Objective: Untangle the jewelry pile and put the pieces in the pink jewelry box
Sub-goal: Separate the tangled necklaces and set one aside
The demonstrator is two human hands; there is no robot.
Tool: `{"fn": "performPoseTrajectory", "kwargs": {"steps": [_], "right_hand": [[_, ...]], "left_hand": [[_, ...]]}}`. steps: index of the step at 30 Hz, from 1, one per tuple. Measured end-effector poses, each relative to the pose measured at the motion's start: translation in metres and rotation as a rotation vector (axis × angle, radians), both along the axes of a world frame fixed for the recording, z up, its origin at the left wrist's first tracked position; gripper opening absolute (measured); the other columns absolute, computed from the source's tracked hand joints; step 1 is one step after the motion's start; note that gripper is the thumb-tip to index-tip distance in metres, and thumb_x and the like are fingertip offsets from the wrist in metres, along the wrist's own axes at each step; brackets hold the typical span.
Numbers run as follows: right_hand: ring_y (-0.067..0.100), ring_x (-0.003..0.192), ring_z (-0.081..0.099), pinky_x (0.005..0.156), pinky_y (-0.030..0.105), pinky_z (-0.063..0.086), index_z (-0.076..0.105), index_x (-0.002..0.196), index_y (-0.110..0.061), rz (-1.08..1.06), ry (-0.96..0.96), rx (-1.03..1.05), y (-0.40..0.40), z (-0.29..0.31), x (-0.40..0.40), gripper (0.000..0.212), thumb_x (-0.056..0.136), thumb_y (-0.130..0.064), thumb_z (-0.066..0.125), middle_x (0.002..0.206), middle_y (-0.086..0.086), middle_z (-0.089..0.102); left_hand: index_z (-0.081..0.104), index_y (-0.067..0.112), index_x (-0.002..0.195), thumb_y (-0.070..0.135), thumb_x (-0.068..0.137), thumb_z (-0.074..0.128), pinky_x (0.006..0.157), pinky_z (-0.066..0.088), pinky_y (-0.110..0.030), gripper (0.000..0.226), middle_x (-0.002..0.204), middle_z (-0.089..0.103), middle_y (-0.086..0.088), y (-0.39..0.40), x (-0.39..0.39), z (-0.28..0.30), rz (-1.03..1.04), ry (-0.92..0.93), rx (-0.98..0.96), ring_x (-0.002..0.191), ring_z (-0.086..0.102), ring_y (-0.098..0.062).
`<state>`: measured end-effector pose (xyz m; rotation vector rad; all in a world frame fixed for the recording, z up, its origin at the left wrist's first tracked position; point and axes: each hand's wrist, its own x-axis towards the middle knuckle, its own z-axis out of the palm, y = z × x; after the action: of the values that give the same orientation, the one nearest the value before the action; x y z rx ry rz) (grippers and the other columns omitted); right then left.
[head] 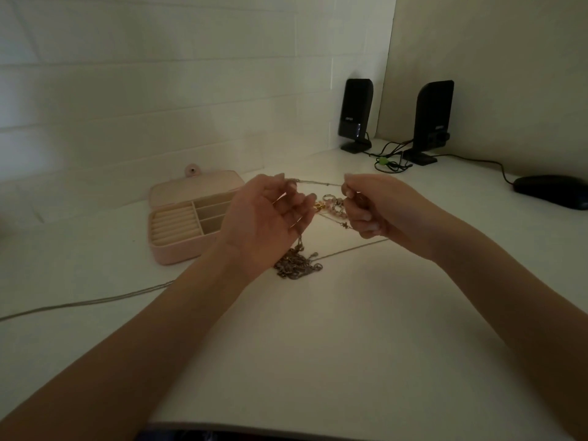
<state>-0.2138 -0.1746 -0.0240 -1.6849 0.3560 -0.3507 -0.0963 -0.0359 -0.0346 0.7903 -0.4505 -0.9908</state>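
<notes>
The jewelry tangle [332,206] hangs in the air just right of the pink jewelry box [187,218], held up between both hands. A thin chain [318,182] runs taut across the top, from the left hand [270,214] to the right hand [372,206]. The left hand's thumb and forefinger pinch one end, its other fingers loosely curled, palm facing the camera. The right hand's fingers are curled in, pinching the other end. A heavier linked chain [297,264] drops from the left hand into a heap on the white desk [318,345], just right of the box's front corner. The box stands open, lid back. Behind and right of the box stand two black speakers [354,114], and farther right a dark mouse [553,190]
</notes>
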Motion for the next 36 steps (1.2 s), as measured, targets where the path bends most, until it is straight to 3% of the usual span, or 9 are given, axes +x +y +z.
{"fn": "performPoseTrajectory", "kwargs": {"steps": [7, 11, 16, 19, 21, 25, 28, 31, 36], "right_hand": [[0.012, 0.046, 0.018, 0.048, 0.026, 0.016, 0.054, 0.071, -0.015, 0.037, 0.012, -0.144, -0.001, 0.005, -0.009, 0.038, 0.08, -0.052, 0.056, 0.052, -0.004, 0.026], [0.011, 0.047, 0.02, 0.045, 0.022, 0.019, 0.072, 0.082, -0.019, 0.027, 0.028, -0.261, 0.0, 0.002, -0.01, 0.032, 0.077, -0.047, 0.057, 0.051, -0.003, 0.028], [0.011, 0.049, 0.03, 0.056, 0.023, 0.033, 0.068, 0.091, -0.016, -0.097, -0.1, -0.075, -0.016, 0.001, -0.011, 0.028, 0.096, -0.035, 0.048, 0.053, -0.002, 0.031], [0.011, 0.05, 0.037, 0.078, 0.032, 0.046, 0.066, 0.095, -0.017, -0.159, -0.133, 0.062, -0.022, 0.002, -0.012, 0.026, 0.098, -0.034, 0.047, 0.054, -0.002, 0.034], [0.011, 0.05, 0.038, 0.083, 0.036, 0.05, 0.066, 0.096, -0.017, -0.195, -0.167, 0.104, -0.023, 0.002, -0.012, 0.025, 0.098, -0.032, 0.047, 0.056, -0.002, 0.036], [0.009, 0.052, 0.035, 0.061, 0.024, 0.05, 0.064, 0.097, -0.015, -0.225, -0.258, 0.107, -0.022, 0.004, -0.012, 0.025, 0.1, -0.031, 0.044, 0.06, -0.003, 0.037], [0.009, 0.053, 0.038, 0.054, 0.021, 0.045, 0.063, 0.093, -0.013, -0.24, -0.292, 0.104, -0.023, 0.007, -0.012, 0.024, 0.099, -0.027, 0.045, 0.061, -0.003, 0.041], [0.009, 0.051, 0.04, 0.052, 0.023, 0.044, 0.065, 0.085, -0.013, -0.275, -0.217, 0.048, -0.025, 0.008, -0.008, 0.021, 0.094, -0.017, 0.047, 0.058, -0.004, 0.046], [0.008, 0.052, 0.034, 0.052, 0.022, 0.037, 0.071, 0.082, -0.016, -0.219, -0.014, -0.252, -0.021, 0.003, -0.007, 0.026, 0.093, -0.018, 0.048, 0.056, -0.007, 0.04]], "left_hand": [[0.067, 0.021, 0.112, 0.019, 0.079, 0.055, 0.05, 0.05, -0.018, 0.035, 0.043, 0.023, 0.008, 0.003, 0.002, -0.001, -0.132, -0.131, 0.005, 0.037, 0.034, -0.003], [0.073, 0.019, 0.082, 0.023, 0.079, 0.057, 0.056, 0.055, -0.022, 0.017, 0.049, 0.04, 0.007, 0.001, 0.002, 0.0, -0.088, -0.116, 0.006, 0.047, 0.051, -0.005], [0.055, 0.013, 0.052, 0.025, 0.074, 0.06, 0.089, 0.051, -0.033, 0.027, 0.067, 0.061, -0.002, 0.0, 0.01, -0.002, -0.018, -0.036, -0.04, 0.075, 0.067, -0.017], [0.053, 0.015, 0.053, 0.025, 0.081, 0.058, 0.071, 0.052, -0.027, 0.03, 0.049, 0.042, 0.004, -0.002, 0.011, -0.005, 0.059, -0.073, 0.043, 0.052, 0.054, -0.011], [0.051, 0.016, 0.059, 0.026, 0.091, 0.055, 0.053, 0.044, -0.023, 0.034, 0.044, 0.035, 0.006, -0.004, 0.008, -0.008, 0.152, -0.257, 0.187, 0.045, 0.042, -0.01], [0.057, 0.016, 0.058, 0.033, 0.093, 0.056, 0.045, 0.043, -0.028, 0.039, 0.043, 0.048, 0.003, -0.003, 0.003, -0.019, 0.586, -1.157, 0.397, 0.04, 0.048, -0.017], [0.058, 0.02, 0.059, 0.038, 0.091, 0.056, 0.051, 0.048, -0.035, 0.037, 0.046, 0.051, 0.003, -0.003, 0.0, -0.024, 0.627, -1.359, 0.387, 0.047, 0.057, -0.021], [0.061, 0.015, 0.073, 0.029, 0.091, 0.058, 0.044, 0.038, -0.022, 0.023, 0.044, 0.048, 0.007, -0.004, -0.004, -0.023, 0.451, -1.203, 0.284, 0.039, 0.045, -0.008], [0.067, 0.017, 0.084, 0.021, 0.095, 0.052, 0.038, 0.029, -0.018, 0.019, 0.049, 0.041, 0.006, -0.003, -0.003, -0.013, 0.215, -0.794, 0.159, 0.039, 0.033, -0.008]]}}
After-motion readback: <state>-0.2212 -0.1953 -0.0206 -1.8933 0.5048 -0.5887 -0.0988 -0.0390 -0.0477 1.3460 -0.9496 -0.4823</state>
